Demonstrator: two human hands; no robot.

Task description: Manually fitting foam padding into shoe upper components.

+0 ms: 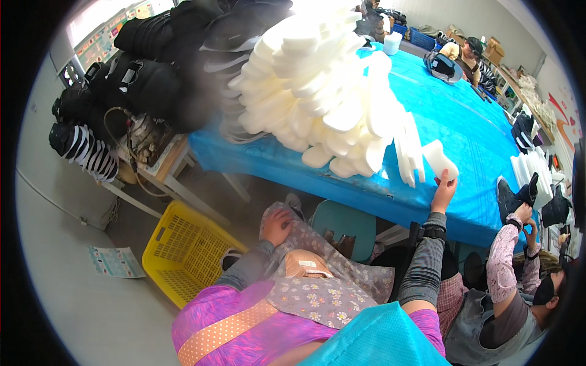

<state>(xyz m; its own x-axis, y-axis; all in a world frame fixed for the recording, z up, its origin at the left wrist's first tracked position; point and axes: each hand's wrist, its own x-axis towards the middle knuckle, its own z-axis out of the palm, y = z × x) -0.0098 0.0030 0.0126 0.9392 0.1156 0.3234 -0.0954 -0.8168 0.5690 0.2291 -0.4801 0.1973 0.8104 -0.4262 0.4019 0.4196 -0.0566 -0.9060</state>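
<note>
My right hand (445, 189) reaches over the front edge of the blue-covered table (470, 158) and pinches a white foam insole (436, 157) by its lower end. Just left of it, several similar insoles stand on edge in a leaning row. Beyond them rises a big heap of white insoles (342, 116) in loose stacks. My left hand (278, 227) lies on the flowered apron (320, 293) over my lap, its fingers laid out with nothing seen in them.
At my left, a yellow crate (177, 256) stands on the floor. Black shoe parts (152, 91) pile up at the back left. A teal stool (348, 226) sits under the table edge. On the right, a co-worker (500, 317) handles a black boot (516, 198); another person (470, 58) sits farther back.
</note>
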